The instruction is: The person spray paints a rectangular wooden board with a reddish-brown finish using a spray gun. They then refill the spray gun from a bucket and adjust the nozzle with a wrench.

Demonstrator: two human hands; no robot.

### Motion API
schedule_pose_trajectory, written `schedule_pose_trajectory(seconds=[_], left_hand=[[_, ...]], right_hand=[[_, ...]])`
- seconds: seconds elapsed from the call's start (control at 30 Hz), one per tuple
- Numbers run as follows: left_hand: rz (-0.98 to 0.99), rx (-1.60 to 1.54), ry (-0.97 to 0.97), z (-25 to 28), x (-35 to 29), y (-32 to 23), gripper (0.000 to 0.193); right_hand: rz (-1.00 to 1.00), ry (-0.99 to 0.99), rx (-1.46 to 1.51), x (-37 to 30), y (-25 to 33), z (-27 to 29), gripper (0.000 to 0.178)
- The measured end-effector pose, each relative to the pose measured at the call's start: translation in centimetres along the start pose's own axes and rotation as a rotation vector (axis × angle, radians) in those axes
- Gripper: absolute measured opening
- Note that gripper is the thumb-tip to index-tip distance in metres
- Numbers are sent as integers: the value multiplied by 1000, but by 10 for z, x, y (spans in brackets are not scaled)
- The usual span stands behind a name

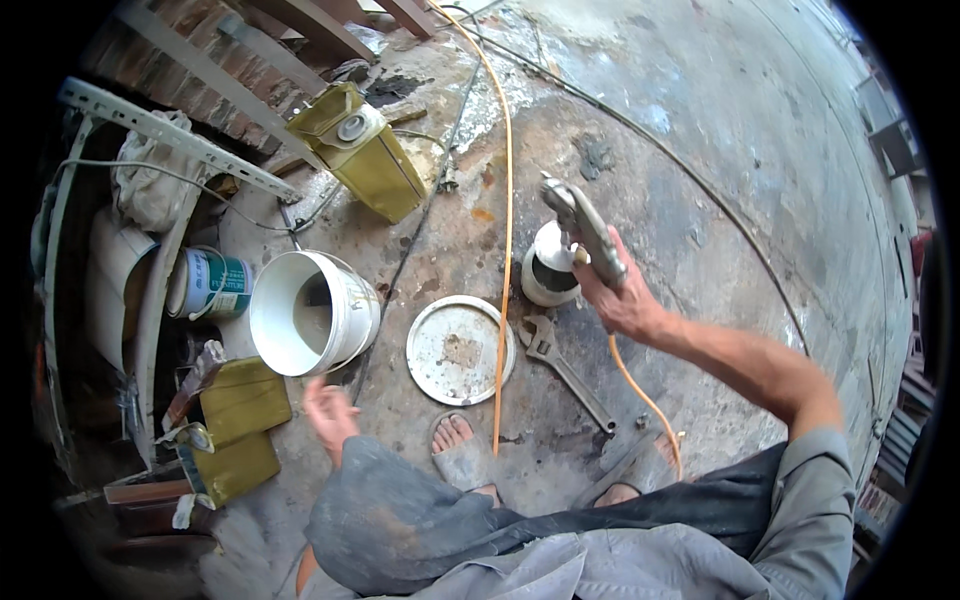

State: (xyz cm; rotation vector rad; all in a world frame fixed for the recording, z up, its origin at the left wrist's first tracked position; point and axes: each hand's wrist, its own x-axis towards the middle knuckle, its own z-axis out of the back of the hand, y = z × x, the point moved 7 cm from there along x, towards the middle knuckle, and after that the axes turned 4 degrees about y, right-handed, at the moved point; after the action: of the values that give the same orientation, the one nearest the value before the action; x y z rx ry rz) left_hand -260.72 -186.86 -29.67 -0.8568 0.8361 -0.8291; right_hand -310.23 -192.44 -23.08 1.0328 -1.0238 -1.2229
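Note:
My right hand (622, 300) grips a metal spray gun (597, 238) by its handle, fingers wrapped round it. A white, paint-stained cup (547, 282) with a dark patch is right by the gun's front, seemingly its paint cup. From the handle an orange air hose (640, 388) runs down toward my foot. Beside my left knee is my left hand (330, 410), holding nothing, its fingers loosely apart just below a white bucket (300, 318). The bucket is tipped toward the left in this view, with a little something pale inside. Whether my fingertips touch it, I cannot tell.
Between my feet and the gun lie a round white lid (455, 362) and an adjustable wrench (566, 375). A yellow-green square can (380, 172) stands farther off. Metal shelving (165, 140) and a paint can (222, 284) are at left. A dark cable (690, 170) crosses the floor.

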Motion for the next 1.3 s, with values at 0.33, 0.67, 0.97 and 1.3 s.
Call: schedule_pose_trajectory(seconds=[0.33, 0.67, 0.97, 1.3], left_hand=[[-768, 342, 804, -309, -62, -82, 119], [-722, 210, 689, -358, -60, -69, 111], [-862, 236, 649, -372, -46, -88, 106], [-729, 205, 671, -378, -39, -94, 103]], right_hand=[[91, -86, -447, 10, 9, -4, 38], [79, -187, -549, 27, 17, -12, 32], [-125, -231, -388, 48, -3, 3, 20], [-109, -245, -471, 53, -12, 25, 34]])
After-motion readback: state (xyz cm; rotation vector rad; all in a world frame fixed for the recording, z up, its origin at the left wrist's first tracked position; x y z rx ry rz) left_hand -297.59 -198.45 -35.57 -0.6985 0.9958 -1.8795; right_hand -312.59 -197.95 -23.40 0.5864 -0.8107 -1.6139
